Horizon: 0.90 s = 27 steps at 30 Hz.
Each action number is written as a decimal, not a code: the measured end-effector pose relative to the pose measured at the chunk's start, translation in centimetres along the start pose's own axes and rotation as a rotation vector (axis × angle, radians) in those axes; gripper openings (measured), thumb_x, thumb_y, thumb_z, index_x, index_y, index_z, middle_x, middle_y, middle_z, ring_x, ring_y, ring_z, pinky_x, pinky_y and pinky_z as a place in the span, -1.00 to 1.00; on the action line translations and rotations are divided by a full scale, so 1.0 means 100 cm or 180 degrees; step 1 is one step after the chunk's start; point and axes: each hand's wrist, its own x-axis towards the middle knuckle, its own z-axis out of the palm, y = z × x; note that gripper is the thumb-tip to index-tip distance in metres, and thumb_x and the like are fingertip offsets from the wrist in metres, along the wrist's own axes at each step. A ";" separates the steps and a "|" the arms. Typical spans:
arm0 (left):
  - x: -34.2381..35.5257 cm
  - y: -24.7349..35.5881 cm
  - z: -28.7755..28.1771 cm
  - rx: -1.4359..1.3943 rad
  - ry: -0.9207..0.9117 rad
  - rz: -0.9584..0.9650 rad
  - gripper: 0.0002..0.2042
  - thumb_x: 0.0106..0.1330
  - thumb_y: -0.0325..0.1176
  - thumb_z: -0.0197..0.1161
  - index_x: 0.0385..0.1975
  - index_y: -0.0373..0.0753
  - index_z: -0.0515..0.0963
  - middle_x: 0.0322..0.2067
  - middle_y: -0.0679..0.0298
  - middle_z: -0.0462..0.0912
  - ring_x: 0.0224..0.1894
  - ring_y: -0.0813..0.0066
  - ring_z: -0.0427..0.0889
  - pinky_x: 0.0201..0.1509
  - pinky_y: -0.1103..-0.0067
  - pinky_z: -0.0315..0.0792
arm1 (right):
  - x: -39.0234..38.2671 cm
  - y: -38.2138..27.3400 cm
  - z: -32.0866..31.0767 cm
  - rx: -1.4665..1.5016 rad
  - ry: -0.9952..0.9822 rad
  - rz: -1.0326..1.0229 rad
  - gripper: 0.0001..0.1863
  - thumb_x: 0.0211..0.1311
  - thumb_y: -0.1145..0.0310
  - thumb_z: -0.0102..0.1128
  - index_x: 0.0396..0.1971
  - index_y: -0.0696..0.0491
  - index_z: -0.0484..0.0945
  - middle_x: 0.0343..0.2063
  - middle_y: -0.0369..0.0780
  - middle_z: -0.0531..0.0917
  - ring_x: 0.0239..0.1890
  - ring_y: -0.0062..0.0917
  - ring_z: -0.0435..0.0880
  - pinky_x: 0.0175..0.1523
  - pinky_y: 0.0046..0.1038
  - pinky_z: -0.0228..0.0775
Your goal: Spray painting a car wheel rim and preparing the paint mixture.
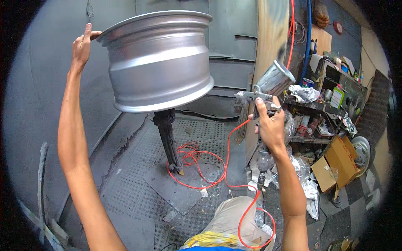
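A silver car wheel rim sits slightly tilted on top of a dark, paint-crusted post. At its upper left edge is my left hand, thumb stretched upward and a finger reaching out to touch the lip; its other fingers are partly hidden. To the right of the rim, my right hand is closed round the handle of a spray gun. The gun's nozzle points left toward the rim's barrel, a short gap away. A metal paint cup is fixed on top of the gun, leaning right.
A red air hose hangs below the gun and coils on the perforated floor panels around the post's foot. Cluttered shelves stand at the right, with an open cardboard box below. A grey wall rises at the left.
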 end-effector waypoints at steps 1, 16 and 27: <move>0.002 0.000 -0.001 -0.0004 -0.0005 0.0009 -0.17 0.57 0.35 -0.28 -0.14 -0.31 0.79 -0.07 0.00 0.78 0.16 0.16 0.69 0.41 0.29 0.39 | -0.003 0.007 0.004 0.0017 0.0059 -0.0025 -0.75 0.55 0.17 0.19 -0.12 0.07 0.50 -0.59 -0.30 0.63 -0.75 -0.75 0.44 -0.70 -0.61 0.24; -0.003 0.155 0.060 0.0946 -0.0352 0.1784 -0.31 0.59 0.24 -0.10 -0.31 -0.27 0.80 -0.49 0.05 0.72 -0.40 0.29 0.67 -0.09 0.35 0.52 | -0.061 0.035 0.045 0.0688 0.0158 0.0193 -0.68 0.51 0.19 0.25 0.03 0.09 0.51 -0.45 -0.31 0.66 -0.56 -0.76 0.58 -0.59 -0.65 0.39; 0.007 0.239 0.099 0.0653 -0.1059 0.1145 -0.39 0.64 -0.06 -0.15 -0.34 -0.52 0.67 -0.23 -0.35 0.70 -0.04 -0.30 0.69 0.16 0.04 0.48 | -0.078 0.025 0.059 0.0639 0.0082 0.0038 -0.69 0.51 0.22 0.25 0.05 0.09 0.48 -0.46 -0.29 0.65 -0.59 -0.77 0.53 -0.63 -0.65 0.35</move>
